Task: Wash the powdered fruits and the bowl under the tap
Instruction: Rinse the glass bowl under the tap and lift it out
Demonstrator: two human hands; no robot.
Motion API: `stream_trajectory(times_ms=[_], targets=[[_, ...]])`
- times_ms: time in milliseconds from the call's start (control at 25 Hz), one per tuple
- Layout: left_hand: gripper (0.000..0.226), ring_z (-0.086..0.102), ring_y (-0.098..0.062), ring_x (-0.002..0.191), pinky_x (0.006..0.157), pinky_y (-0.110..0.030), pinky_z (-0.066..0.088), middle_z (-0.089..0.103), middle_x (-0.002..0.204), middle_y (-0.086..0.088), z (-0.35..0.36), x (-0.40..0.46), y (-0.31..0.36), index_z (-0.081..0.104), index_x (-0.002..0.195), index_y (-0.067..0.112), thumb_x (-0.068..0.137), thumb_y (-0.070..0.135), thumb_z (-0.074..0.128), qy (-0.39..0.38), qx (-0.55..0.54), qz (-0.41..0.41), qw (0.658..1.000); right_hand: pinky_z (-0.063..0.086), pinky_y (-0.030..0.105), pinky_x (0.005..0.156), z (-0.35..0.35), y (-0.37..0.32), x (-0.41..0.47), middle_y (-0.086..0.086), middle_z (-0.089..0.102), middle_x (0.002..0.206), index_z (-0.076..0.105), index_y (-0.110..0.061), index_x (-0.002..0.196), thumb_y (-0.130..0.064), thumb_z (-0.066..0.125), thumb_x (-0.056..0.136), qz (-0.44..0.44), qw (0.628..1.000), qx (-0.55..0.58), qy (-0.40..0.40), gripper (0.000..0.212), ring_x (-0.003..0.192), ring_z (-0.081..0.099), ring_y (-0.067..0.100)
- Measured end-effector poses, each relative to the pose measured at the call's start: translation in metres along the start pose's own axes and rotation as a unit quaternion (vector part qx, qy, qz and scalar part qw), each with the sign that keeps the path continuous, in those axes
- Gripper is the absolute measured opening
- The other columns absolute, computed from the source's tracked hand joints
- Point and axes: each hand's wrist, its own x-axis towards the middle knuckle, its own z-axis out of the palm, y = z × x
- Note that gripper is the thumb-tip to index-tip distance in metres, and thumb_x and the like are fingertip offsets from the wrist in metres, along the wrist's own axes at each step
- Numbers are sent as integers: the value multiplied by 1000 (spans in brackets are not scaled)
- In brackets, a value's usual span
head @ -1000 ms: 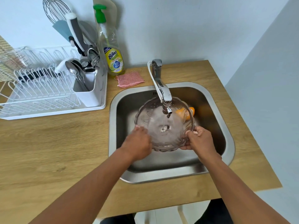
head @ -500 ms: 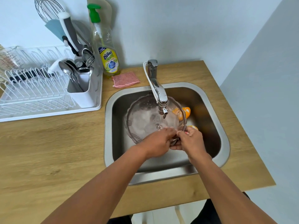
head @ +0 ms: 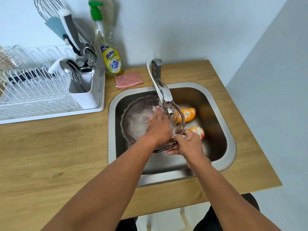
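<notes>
1. Since half a second ago, the left hand (head: pixel 158 125) has gone from the bowl's near rim into the bowl (head: pixel 135 120), where it now lies palm down, fingers spread flat against the wet inner wall; its edges are blurred.
2. Held tilted inside the sink (head: pixel 230 144), the clear scalloped bowl sits under the spout of the tap (head: pixel 164 94), with white film on its inner surface.
3. At the bowl's near right rim, the right hand (head: pixel 188 145) has its fingers pinched on the edge, thumb on top and the other fingers beneath.
4. Two orange fruits streaked with white powder lie on the sink floor to the right of the bowl: one fruit (head: pixel 188 114) just behind the rim, the other fruit (head: pixel 198 131) just beyond the right hand's knuckles.
5. On the wooden counter (head: pixel 50 147) behind the sink lies a pink scrub pad (head: pixel 129 80), with a dish soap bottle (head: pixel 110 52) beside it.
6. Further left stands a white dish rack (head: pixel 33 95) with a cutlery holder (head: pixel 83 90) full of spoons and utensils.
</notes>
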Motion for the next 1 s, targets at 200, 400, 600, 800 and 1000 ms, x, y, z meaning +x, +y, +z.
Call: stream_trajectory(times_ms=[200, 400, 600, 800, 1000], targets=[[59, 34, -26, 155, 128, -41, 24, 42, 166, -3, 6, -45, 2, 43, 159, 25, 102, 8, 43, -94, -105, 154, 978, 64, 41, 54, -29, -1, 12, 27, 75, 80, 66, 2, 103, 0, 55, 94, 4, 998, -41, 56, 13, 58, 75, 39], [44, 62, -28, 129, 109, -41, 50, 70, 136, -3, -12, -75, -53, 71, 132, 29, 97, 25, 44, -63, 101, 58, 991, 63, 36, 51, -38, 5, 8, 23, 76, 83, 66, 2, 108, -1, 55, 95, 6, 997, -55, 50, 17, 60, 77, 35], [67, -3, -47, 160, 129, -58, -1, -1, 171, -32, -15, -28, -40, 21, 161, 0, 102, 27, 37, -49, 269, -32, 961, 62, 36, 47, -18, 9, -1, 23, 74, 71, 62, 8, 111, 4, 53, 96, 10, 999, 4, 30, 18, 54, 74, 37], [76, -3, -42, 161, 130, -56, -1, -3, 175, -20, 3, 2, 6, 7, 167, 10, 100, 11, 42, -34, -8, 52, 998, 63, 37, 50, -8, 5, -5, 24, 74, 74, 63, 7, 105, 4, 54, 95, -3, 1000, 14, 21, 14, 57, 75, 39], [74, 44, -15, 149, 127, -34, 29, 47, 163, 1, 8, -42, 6, 42, 159, 31, 93, -3, 48, -87, -188, 141, 968, 64, 38, 52, -27, 6, 1, 21, 75, 72, 67, 4, 106, -4, 59, 99, 1, 1000, -6, 27, 13, 58, 75, 38]])
